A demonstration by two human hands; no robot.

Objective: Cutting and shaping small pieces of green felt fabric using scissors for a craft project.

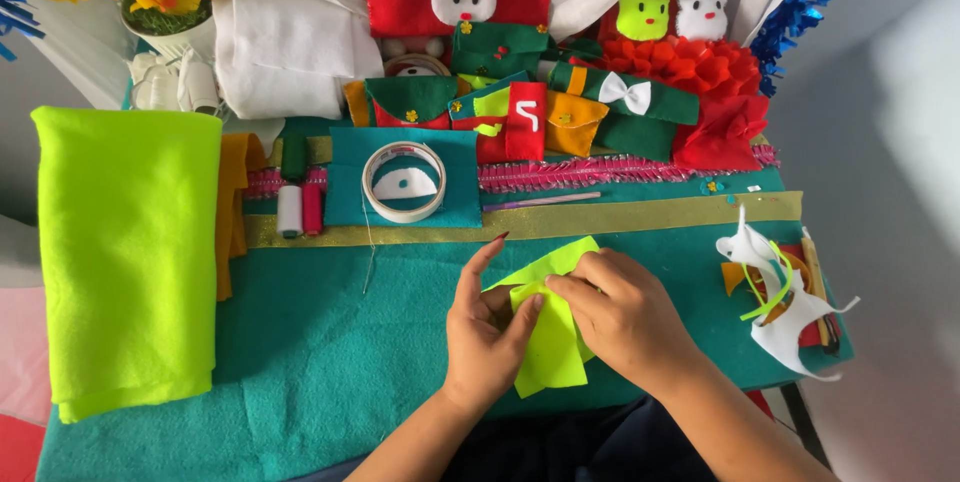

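Fingertips of both hands, left hand [487, 332] and right hand [625, 314], pinch a small lime felt piece [553, 337] over the teal cloth [320, 342]; it looks cut but plain, with nothing sewn on. Beyond the piece lie a tape roll [403, 182] and thread spools [300, 210], a folded lime felt [128, 252] to its left, white scraps [785, 302] to its right, none crowding the hands.

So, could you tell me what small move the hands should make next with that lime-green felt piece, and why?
Probably press the fold flat: the left hand and right hand both pinch the small lime-green felt piece over the teal felt table cover, and its upper flap looks bent over, not yet creased.
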